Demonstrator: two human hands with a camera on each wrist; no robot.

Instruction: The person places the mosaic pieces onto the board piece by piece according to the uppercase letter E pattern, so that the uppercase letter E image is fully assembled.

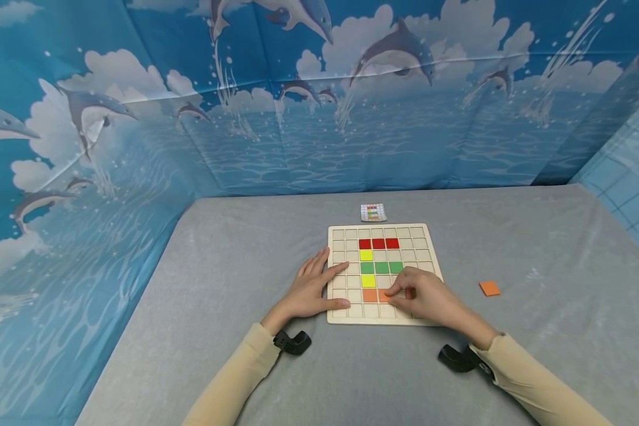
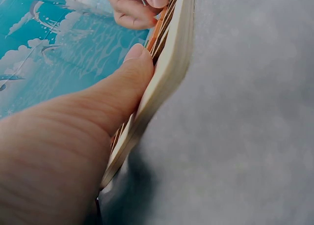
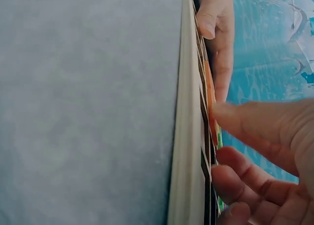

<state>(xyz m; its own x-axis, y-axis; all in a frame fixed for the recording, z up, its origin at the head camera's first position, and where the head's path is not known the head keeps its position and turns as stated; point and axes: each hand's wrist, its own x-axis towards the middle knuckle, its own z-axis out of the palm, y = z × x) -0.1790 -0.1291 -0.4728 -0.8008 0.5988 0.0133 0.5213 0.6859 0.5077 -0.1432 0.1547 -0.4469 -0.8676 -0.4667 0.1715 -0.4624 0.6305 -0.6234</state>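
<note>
A wooden grid board (image 1: 418, 244) lies flat before me. My left hand (image 1: 310, 290) rests on its left edge with fingers spread and straight; the left wrist view shows the thumb (image 2: 140, 63) lying over the rim. With thumb and forefinger, my right hand (image 1: 426, 296) pinches an orange square tile (image 1: 383, 294) at the grid, partly hidden by the fingertips. Beside it to the left sits another orange tile (image 1: 370, 295). Higher up are a row of red tiles (image 1: 378, 243), a yellow tile (image 1: 366, 255), green tiles (image 1: 382, 268) and a second yellow tile (image 1: 368, 280).
One loose orange tile (image 1: 490, 289) lies on the grey tabletop (image 1: 543, 331) to the right of the board. Behind the board is a small card (image 1: 373, 212) printed with a coloured grid. A blue dolphin-patterned curtain (image 1: 319, 154) hangs along the back and left.
</note>
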